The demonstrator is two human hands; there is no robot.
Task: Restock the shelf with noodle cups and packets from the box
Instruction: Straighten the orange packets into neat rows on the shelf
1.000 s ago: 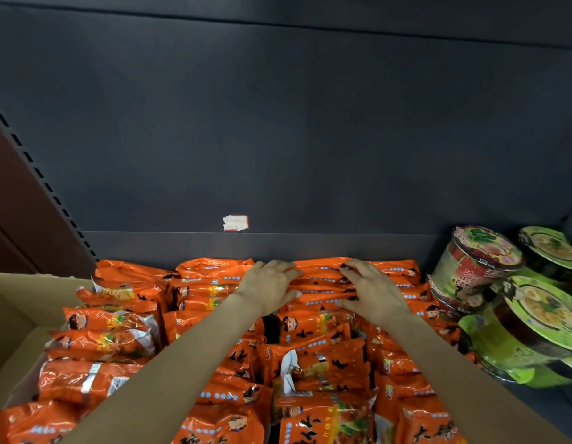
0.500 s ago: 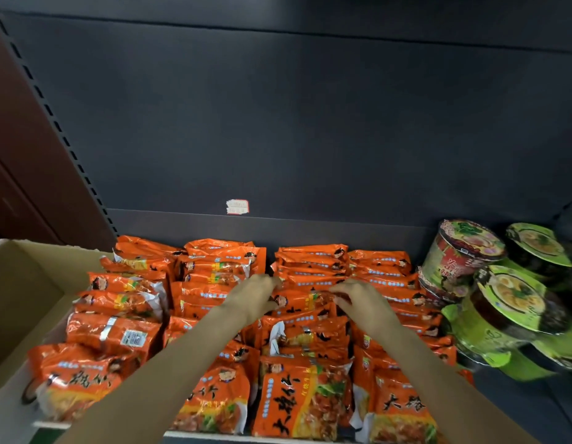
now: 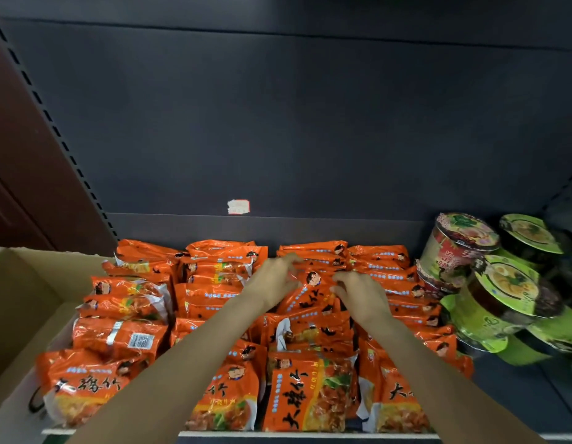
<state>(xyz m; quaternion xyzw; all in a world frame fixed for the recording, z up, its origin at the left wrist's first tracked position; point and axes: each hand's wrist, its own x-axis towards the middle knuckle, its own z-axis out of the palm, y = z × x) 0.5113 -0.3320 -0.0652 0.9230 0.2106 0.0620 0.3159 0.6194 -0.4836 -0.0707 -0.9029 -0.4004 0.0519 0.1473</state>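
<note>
- Orange noodle packet (image 3: 312,291): tilted atop the third row on the shelf (image 3: 518,389), between both sets of fingers.
- Left hand (image 3: 273,283): fingers curled, pinching its left edge.
- Right hand (image 3: 361,294): fingers bent onto its right edge.
- Step judged: seating the packet; next, press it level.
- Noodle cups (image 3: 502,290) right; cardboard box (image 3: 19,302) left.

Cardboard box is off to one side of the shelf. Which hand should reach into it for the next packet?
Left. The cardboard box sits at the left end of the shelf, on the left hand's side. The right hand would have to cross over; it lies nearer the noodle cups.
</note>
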